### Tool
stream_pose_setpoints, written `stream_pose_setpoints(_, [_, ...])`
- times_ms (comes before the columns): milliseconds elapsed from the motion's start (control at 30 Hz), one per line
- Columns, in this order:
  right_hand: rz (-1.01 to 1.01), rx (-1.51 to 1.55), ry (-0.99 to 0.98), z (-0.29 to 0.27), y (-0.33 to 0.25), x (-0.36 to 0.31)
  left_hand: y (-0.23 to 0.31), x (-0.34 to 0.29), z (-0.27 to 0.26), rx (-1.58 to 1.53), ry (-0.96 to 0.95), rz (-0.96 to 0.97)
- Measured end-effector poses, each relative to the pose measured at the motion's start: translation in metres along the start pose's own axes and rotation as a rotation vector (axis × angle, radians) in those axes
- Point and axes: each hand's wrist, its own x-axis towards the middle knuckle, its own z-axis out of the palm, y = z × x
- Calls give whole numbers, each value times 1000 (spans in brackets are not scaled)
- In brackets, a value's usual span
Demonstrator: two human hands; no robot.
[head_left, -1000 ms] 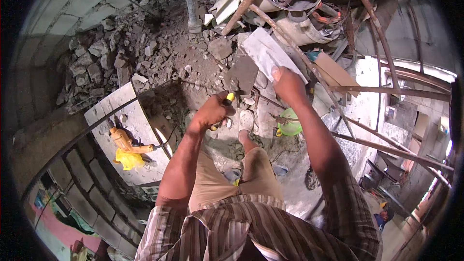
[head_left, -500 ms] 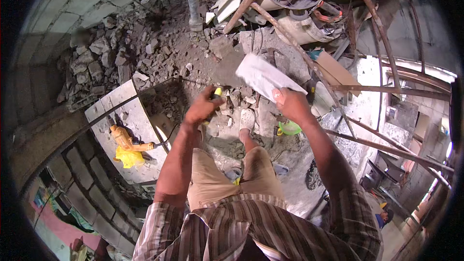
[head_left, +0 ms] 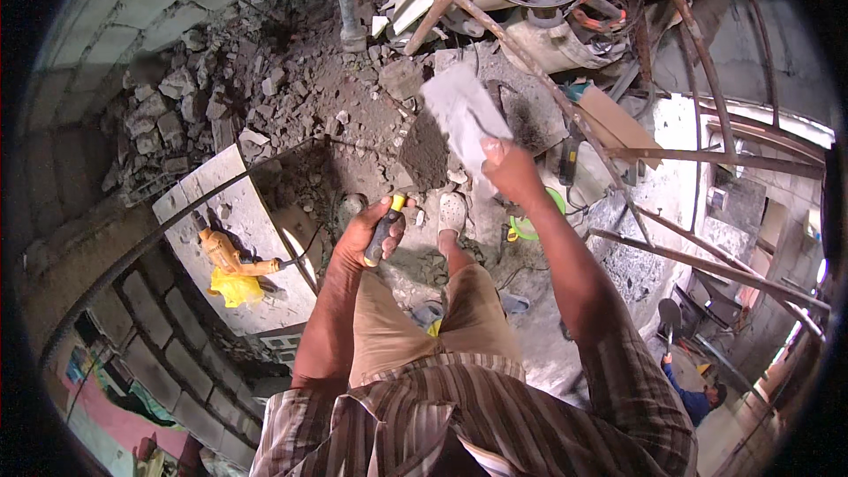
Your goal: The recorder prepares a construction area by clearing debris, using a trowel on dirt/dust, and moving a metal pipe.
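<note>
My left hand [head_left: 367, 231] is closed around a hand tool with a black-and-yellow handle [head_left: 385, 237], its yellow end pointing up past my thumb. Whether it has a blade or tip I cannot see. Further right and ahead, my right hand [head_left: 512, 171] grips the near end of a flat, whitish rectangular piece [head_left: 464, 110]. That piece slants away from me to the upper left, above the rubble; its material is unclear. The two held things are apart. Below my hands show my tan shorts and a light clog [head_left: 451, 212] on the dusty ground.
Broken rubble [head_left: 194, 106] lies along the block wall. A yellow power tool [head_left: 225, 252] rests on a pale board [head_left: 265, 309] at left. Rusty bars [head_left: 565, 106] cross the right side. A green-rimmed container [head_left: 554, 203] stands near my right arm. Lower right, a person in blue [head_left: 693, 402] holds a dark, flat-ended tool [head_left: 670, 316].
The whitish piece has swung to point more straight ahead, and my right hand has shifted left. My left hand has come lower and nearer, turning its tool upright. The person in blue shows more.
</note>
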Motion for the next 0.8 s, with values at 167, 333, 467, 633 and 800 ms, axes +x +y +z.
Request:
stream_pose_setpoints(167, [53, -66, -87, 20, -20, -62, -5, 4, -4, 44, 114, 82])
stream_pose_setpoints(333, [62, 9, -75, 22, -15, -59, 2, 7, -9, -18, 156, 118])
stream_pose_setpoints(467, [96, 12, -47, 19, -4, -23, -1, -3, -6, 31, 102, 58])
stream_pose_setpoints(633, [111, -6, -160, 38, -19, -82, 6, -6, -10, 115, 272, 151])
stream_pose_setpoints(800, [-6, -37, -10, 19, 21, -37, 0, -12, -26, -72, 183, 105])
